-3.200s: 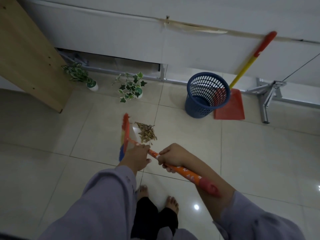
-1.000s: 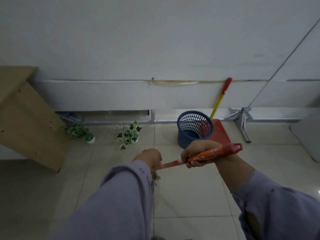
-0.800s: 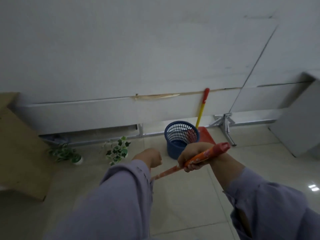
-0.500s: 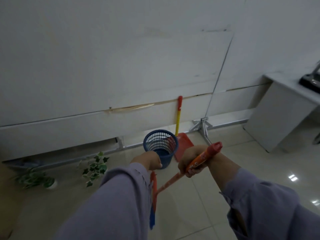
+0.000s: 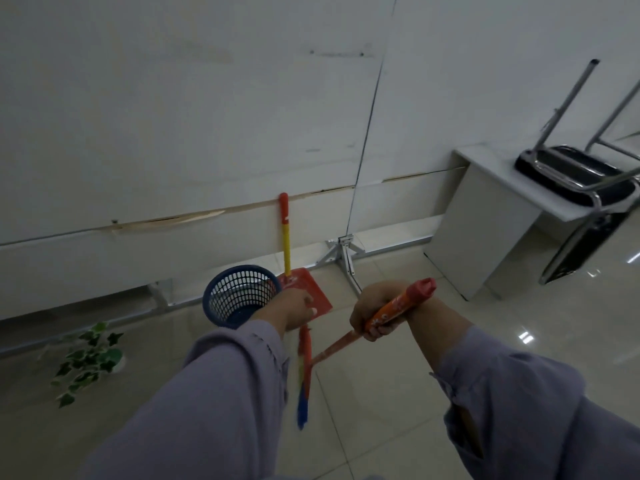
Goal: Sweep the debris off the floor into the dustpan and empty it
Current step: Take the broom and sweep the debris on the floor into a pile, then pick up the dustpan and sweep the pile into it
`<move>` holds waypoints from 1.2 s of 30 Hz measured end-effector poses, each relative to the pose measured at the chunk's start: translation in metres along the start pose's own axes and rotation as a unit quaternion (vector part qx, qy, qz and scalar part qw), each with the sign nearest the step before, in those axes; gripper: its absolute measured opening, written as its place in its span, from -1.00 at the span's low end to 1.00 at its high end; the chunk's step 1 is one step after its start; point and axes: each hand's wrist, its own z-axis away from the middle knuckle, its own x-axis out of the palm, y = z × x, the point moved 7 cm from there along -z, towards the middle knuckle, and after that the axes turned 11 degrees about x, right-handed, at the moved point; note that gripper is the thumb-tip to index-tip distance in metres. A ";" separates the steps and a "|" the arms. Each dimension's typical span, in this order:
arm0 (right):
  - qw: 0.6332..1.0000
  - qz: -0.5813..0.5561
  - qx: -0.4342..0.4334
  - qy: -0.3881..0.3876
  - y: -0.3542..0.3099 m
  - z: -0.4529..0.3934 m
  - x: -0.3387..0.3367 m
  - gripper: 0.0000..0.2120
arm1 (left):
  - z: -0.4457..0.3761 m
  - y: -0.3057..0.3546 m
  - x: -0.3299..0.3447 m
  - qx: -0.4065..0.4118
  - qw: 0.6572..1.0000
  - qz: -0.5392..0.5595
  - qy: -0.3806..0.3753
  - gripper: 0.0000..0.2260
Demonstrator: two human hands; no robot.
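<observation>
My right hand [image 5: 375, 315] grips the orange broom handle [image 5: 398, 304] near its red end cap. The shaft slants down and left to the orange and blue broom head [image 5: 304, 372], which hangs above the tiled floor. My left hand [image 5: 294, 308] is off the handle, its fingers loosely bent and holding nothing I can see. It is stretched out just above the top of the broom head, in front of the red dustpan [image 5: 310, 291]. The dustpan's yellow and red handle [image 5: 285, 233] leans against the wall. The debris is out of view.
A blue mesh basket [image 5: 239, 294] stands left of the dustpan. A small ivy plant [image 5: 86, 362] sits on the floor at the left. A metal wall bracket [image 5: 343, 256] is right of the dustpan. At the right, a white desk [image 5: 485, 223] carries an upturned chair [image 5: 578, 174].
My view swung up and right, away from the debris pile. My left hand let go of the broom handle and moved toward the dustpan. The broom now hangs from my right hand alone.
</observation>
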 end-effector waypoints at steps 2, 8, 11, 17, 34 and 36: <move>0.999 0.026 0.011 0.036 0.011 -0.014 -0.032 -0.81 | -0.018 0.012 0.002 0.005 1.000 -0.008 -0.005 -0.62; 0.994 0.039 0.016 0.104 0.020 -0.029 -0.098 -0.81 | -0.079 0.031 -0.008 0.014 1.000 -0.018 0.002 -0.70; 0.991 0.016 0.003 0.130 0.011 -0.044 -0.140 -0.81 | -0.120 0.030 -0.018 0.013 1.000 -0.025 0.009 -0.70; 0.982 -0.041 -0.035 0.183 -0.028 -0.078 -0.239 -0.89 | -0.218 0.021 -0.056 0.023 0.999 -0.022 0.029 -0.72; 0.983 -0.121 -0.111 0.077 -0.146 -0.212 -0.429 -0.79 | -0.432 -0.074 -0.136 -0.071 0.996 0.022 0.055 -0.71; 0.981 -0.150 -0.117 0.045 -0.160 -0.230 -0.453 -0.80 | -0.452 -0.089 -0.138 -0.101 0.992 0.035 0.067 -0.71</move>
